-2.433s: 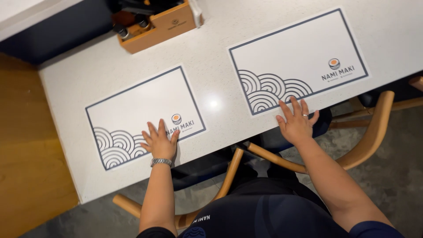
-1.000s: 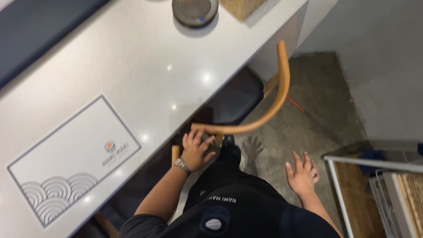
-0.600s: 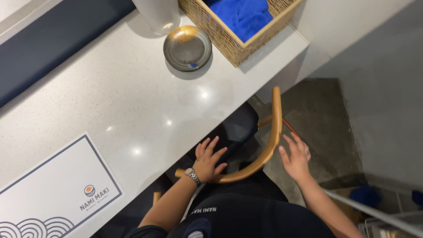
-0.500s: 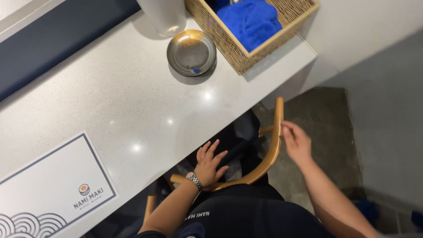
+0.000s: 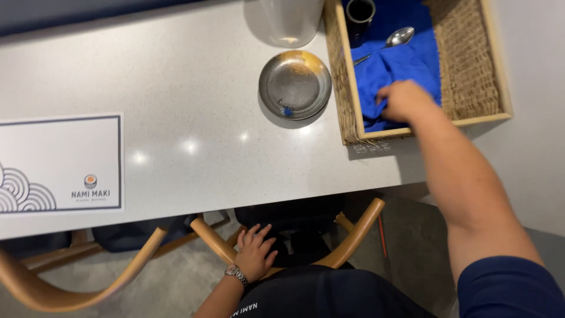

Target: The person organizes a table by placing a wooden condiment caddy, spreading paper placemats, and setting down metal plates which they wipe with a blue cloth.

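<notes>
Blue cloth (image 5: 400, 70), soft and rumpled, bunched inside woven wicker basket (image 5: 471, 65) with pale wooden rim, at right end of speckled white counter (image 5: 194, 112). Right hand (image 5: 405, 100) reached over near rim, fingers curled into cloth folds; grip itself partly hidden, cannot tell how firm. Metal spoon (image 5: 400, 36) lying loose on same cloth, dark cup (image 5: 360, 10) beyond. Risk, as judged: a tug on cloth could tip spoon or jolt cup. Round dull-metal dish (image 5: 295, 83) just beside basket. Left hand (image 5: 255, 253) spread flat, fingers wide, on curved wooden chair back (image 5: 353, 235) below. Printed paper placemat (image 5: 59, 162) well apart at left.
</notes>
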